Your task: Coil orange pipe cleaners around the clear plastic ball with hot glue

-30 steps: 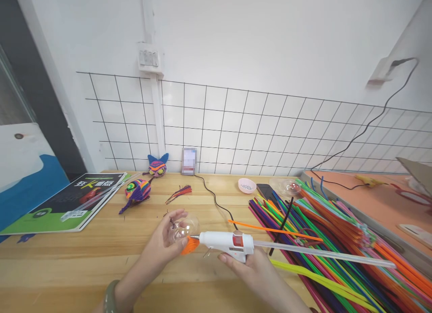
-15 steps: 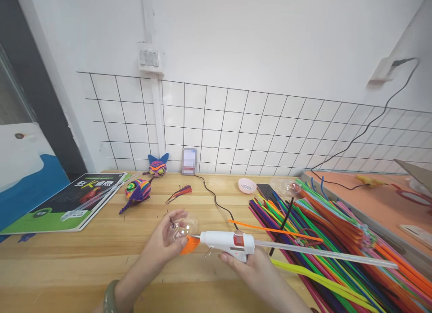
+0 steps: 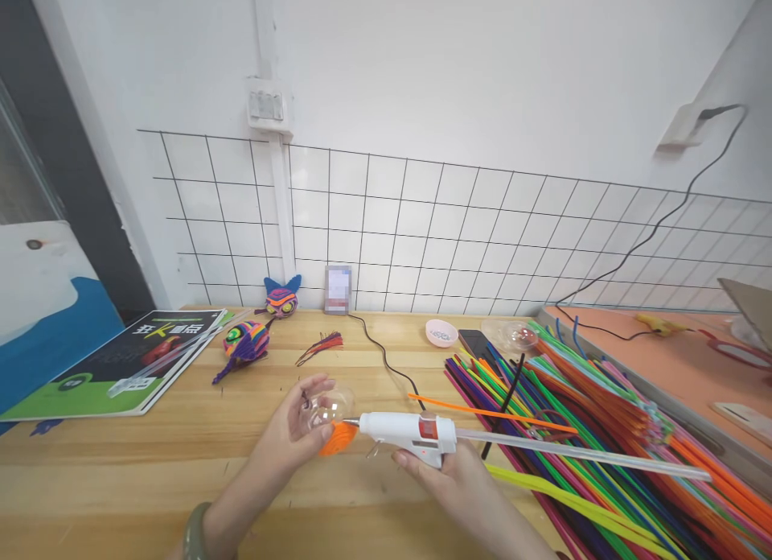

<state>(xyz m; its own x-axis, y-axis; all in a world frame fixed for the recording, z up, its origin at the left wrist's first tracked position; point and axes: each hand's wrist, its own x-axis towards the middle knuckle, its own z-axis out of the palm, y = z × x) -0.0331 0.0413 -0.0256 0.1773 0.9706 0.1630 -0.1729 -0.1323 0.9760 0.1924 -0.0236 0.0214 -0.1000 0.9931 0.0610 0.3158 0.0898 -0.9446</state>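
Note:
My left hand (image 3: 289, 435) is closed around a clear plastic ball (image 3: 329, 407) with an orange fuzzy coil (image 3: 338, 439) against its underside. My right hand (image 3: 449, 479) grips a white hot glue gun (image 3: 410, 433) by its handle. The gun's nozzle touches the spot where the ball meets the orange coil. A long clear glue stick (image 3: 579, 455) juts out of the back of the gun to the right. Both hands hover just above the wooden table (image 3: 181, 455).
A big heap of coloured pipe cleaners (image 3: 579, 415) covers the table's right side. Two pipe-cleaner figures (image 3: 246, 340) and a book (image 3: 121, 359) lie at the left. A black cord (image 3: 386, 359), a pink dish (image 3: 441, 331) and a phone (image 3: 476, 343) sit behind. An orange tray (image 3: 663, 359) is at far right.
The glue gun has shifted slightly to the right and its nozzle has dropped a little at the ball. My left hand has barely moved.

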